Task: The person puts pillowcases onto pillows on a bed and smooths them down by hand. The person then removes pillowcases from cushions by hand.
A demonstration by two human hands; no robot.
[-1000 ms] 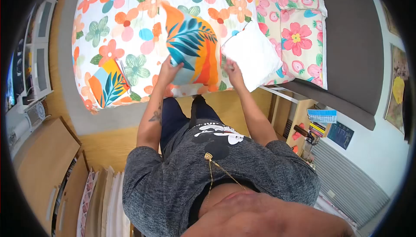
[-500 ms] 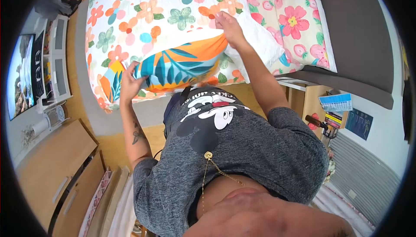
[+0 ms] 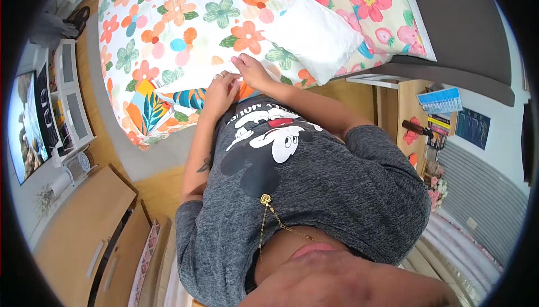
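Observation:
Both my hands meet at the near edge of the flowered bed cover (image 3: 179, 9). My left hand (image 3: 222, 91) has its fingers bent on the leaf-patterned cushion cover (image 3: 188, 97), whose white edge shows along the top. Close beside it, my right hand (image 3: 251, 72) is closed on the right part of the same cover. A white cushion (image 3: 317, 37) lies on the bed to the right of my hands, touched by neither. Left of my hands lies a second folded leaf-patterned piece (image 3: 149, 108). Much of the held cover is hidden behind my hands and shirt.
Pink-flowered pillows (image 3: 379, 9) lie at the right of the bed against a dark headboard (image 3: 466, 26). A wooden shelf (image 3: 412, 110) with books stands at the right. On the left are a screen (image 3: 28, 127) and a wooden cabinet (image 3: 84, 223).
Both hands have come together near the bed's edge, after holding the cover stretched wide between them. The cover is now gathered low, with less of its pattern showing.

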